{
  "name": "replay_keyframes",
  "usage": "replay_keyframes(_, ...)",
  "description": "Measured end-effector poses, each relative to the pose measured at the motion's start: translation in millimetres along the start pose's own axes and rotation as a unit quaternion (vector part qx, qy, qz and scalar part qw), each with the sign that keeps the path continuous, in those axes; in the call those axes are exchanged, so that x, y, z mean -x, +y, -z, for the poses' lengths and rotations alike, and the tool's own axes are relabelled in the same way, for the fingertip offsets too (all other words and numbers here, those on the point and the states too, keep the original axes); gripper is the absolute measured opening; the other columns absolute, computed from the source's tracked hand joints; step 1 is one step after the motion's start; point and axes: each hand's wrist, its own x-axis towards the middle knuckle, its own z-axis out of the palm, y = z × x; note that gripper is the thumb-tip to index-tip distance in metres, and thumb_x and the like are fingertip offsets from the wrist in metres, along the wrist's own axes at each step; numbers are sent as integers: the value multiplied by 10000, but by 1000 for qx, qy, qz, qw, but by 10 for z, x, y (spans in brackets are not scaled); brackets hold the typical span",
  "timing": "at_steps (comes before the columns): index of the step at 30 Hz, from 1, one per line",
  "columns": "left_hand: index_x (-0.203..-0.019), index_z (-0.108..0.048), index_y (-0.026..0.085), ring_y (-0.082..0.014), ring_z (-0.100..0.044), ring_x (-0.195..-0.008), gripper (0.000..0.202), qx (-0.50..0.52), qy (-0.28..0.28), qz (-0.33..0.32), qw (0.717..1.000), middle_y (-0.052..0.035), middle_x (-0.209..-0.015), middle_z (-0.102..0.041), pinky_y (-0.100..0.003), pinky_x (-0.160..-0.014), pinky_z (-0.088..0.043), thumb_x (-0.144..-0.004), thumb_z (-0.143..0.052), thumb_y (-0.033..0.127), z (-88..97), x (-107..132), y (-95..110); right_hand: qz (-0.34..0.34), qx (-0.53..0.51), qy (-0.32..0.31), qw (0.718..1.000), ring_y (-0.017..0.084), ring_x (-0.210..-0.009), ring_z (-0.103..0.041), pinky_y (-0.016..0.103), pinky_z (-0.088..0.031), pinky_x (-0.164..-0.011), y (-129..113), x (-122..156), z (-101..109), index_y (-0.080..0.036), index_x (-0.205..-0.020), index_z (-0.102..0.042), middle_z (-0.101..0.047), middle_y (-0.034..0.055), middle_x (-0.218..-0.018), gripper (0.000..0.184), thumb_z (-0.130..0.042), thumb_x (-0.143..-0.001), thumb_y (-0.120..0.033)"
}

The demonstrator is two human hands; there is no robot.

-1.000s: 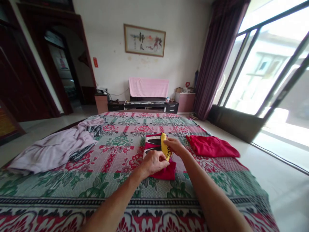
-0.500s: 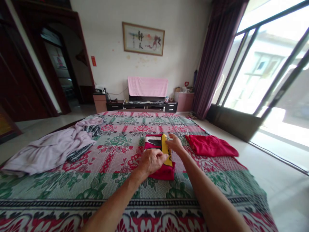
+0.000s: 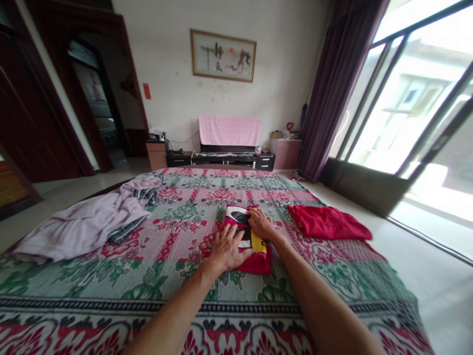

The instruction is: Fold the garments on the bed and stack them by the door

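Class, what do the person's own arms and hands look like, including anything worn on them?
The left hand and right hand are ungloved, with no watch or bracelet visible. Both forearms are bare, and no sleeve shows.

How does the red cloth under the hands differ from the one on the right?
The printed cloth shows yellow, white and black; the plain cloth looks all red. Left hand and right hand touch the printed cloth, not the plain cloth. Both lie on the floral cover.

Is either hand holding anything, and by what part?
Nothing looks gripped: the left hand and right hand lie spread on top of the folded red garment.
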Motion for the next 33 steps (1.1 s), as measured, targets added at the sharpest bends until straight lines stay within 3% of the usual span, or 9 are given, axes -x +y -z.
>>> replay_keyframes(5, -1075, -679, 183, -273, -530, -1132, 466, 33, 103, -94, 990, -130, -1194, -612, -439, -990, -405, -824, -539, 551, 108, -1, 85, -59, -39, 96, 993, 233, -1222, -488, 383, -367, -1013, 81, -59, -22, -139, -1259, -531, -513, 149, -1356, 434, -430, -859, -273)
replay_keyframes(8, -908, -704, 200, -199, -585, -926, 392, 69, 74, -184, 978, -66, -955, -657, -346, -889, -450, -812, -561, 551, 139, -6, 102, -143, -25, 138, 980, 227, -1128, -552, 337, -397, -967, 165, -140, -13, -111, -1236, -543, -584, 165, -1243, 436, -404, -872, -306)
replay_keyframes(11, -952, -682, 201, -202, -573, -875, 505, 56, 12, -227, 972, -52, -920, -637, -351, -849, -455, -710, -621, 639, 147, -5, 97, -187, 7, 99, 977, 249, -1056, -582, 347, -423, -912, 220, -242, 12, -129, -1109, -622, -638, 154, -1133, 433, -405, -868, -416)
replay_keyframes(15, -983, -643, 181, -228, -556, -933, 518, 19, -9, -226, 974, -77, -973, -614, -365, -867, -443, -714, -619, 623, 160, 9, 111, -202, 42, 47, 977, 289, -1060, -573, 381, -420, -897, 202, -362, 37, -159, -899, -695, -668, 140, -1044, 410, -457, -814, -480)
replay_keyframes(20, -935, -641, 184, -221, -574, -913, 233, 6, -11, -222, 975, -77, -942, -637, -343, -843, -444, -821, -562, 372, 150, 9, 134, -202, 15, 65, 977, 310, -1070, -574, 409, -416, -894, 158, -381, 23, -173, -946, -711, -683, 123, -1026, 366, -505, -770, -419)
replay_keyframes(25, -879, -674, 163, -187, -607, -771, 215, 181, 23, -126, 975, -57, -816, -673, -296, -735, -456, -841, -503, 288, 278, -44, 35, -225, -81, 103, 965, 240, -858, -639, 309, -475, -752, 163, -319, 107, -165, -1080, -676, -701, 105, -877, 404, -521, -779, -385)
replay_keyframes(28, -910, -689, 148, -178, -620, -741, 290, 383, 59, -22, 922, -39, -784, -690, -274, -686, -465, -850, -501, 361, 448, -99, -119, -211, -198, 93, 952, 172, -711, -630, 250, -485, -628, 143, -286, 254, -192, -1225, -581, -672, 31, -794, 489, -552, -767, -362)
replay_keyframes(30, -936, -692, 146, -182, -637, -753, 300, 515, 72, 38, 853, -30, -801, -708, -272, -689, -479, -810, -557, 381, 554, -137, -254, -186, -299, 35, 935, 137, -633, -609, 229, -484, -569, 121, -261, 377, -224, -1275, -524, -647, -12, -766, 515, -552, -784, -378)
replay_keyframes(33, -905, -689, 132, -185, -657, -684, 271, 660, 84, 141, 733, -31, -737, -716, -283, -658, -503, -718, -652, 326, 684, -172, -452, -144, -424, -73, 891, 121, -629, -613, 220, -501, -561, 89, -211, 564, -224, -1152, -589, -655, 0, -810, 403, -543, -822, -450)
